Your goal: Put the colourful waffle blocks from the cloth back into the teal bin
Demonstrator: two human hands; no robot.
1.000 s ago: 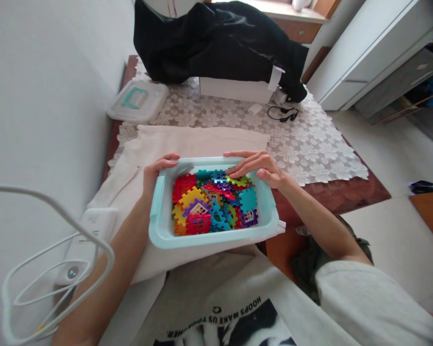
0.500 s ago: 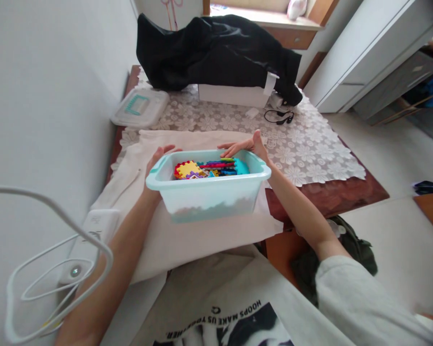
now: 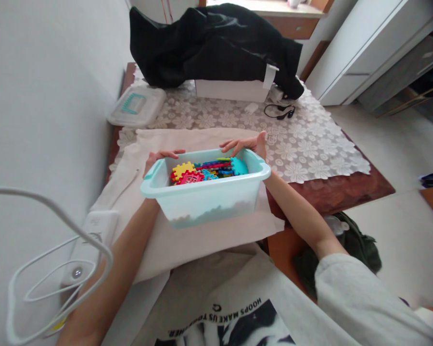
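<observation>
Left hand (image 3: pixel 161 157): gripping the far-left corner of the mint plastic bin (image 3: pixel 205 199), fingers curled over the rim, thumb side hidden behind the wall. Right hand (image 3: pixel 246 144): on the far-right rim of the same bin, fingers nearly flat and spread, pointing toward 9 o'clock across the top edge; palm seems to press the outside wall, but the bin blocks that contact, so can't confirm. Both hands hold the bin; neither is clenched into a fist.

Bin sits tilted, near wall facing the camera, base appears lifted off the cream cloth (image 3: pixel 202 230) below it. Inside: interlocking plastic building tiles (image 3: pixel 209 170), yellow, red, teal and purple, piled against the far side, just under the right hand's fingertips.

Outward from the bin:
- 12 o'clock: white lace tablecloth (image 3: pixel 310 144) over a brown wooden table (image 3: pixel 339 192); farther along 12, a white box (image 3: pixel 231 90) with a black garment (image 3: pixel 216 45) draped on it.
- 1 o'clock: black headset (image 3: pixel 279 111) lying on the lace, well apart from the bin.
- 10 o'clock: clear lid with teal handle (image 3: pixel 137 105), near the wall.
- 8 o'clock: white power adapter (image 3: pixel 90 240) with a looped white cable (image 3: pixel 57 269).
- 4 o'clock: dark green bag (image 3: pixel 357 245) on the floor beside the table.
</observation>
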